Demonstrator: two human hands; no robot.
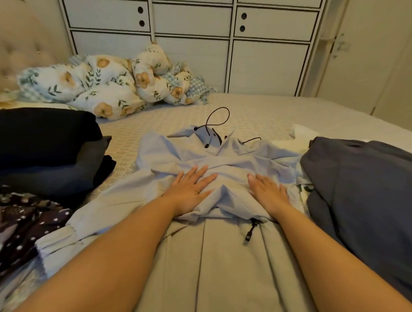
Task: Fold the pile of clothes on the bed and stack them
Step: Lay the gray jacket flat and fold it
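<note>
Bedroom surroundings beyond the laundry

A bed [264,110] with a pale patterned coverlet filled the middle of the view, and a crumpled floral duvet [107,84] (cream with tan flowers and green leaves, a blue checked underside showing) lay heaped at its far side, near the tufted beige headboard [11,46] at the upper left. Behind the bed stood a white wardrobe [195,38] with dark-edged panels, some of them pierced by pairs of round holes. To the right of it was a cream door [373,54] whose handle was too blurred to make out clearly.
</note>
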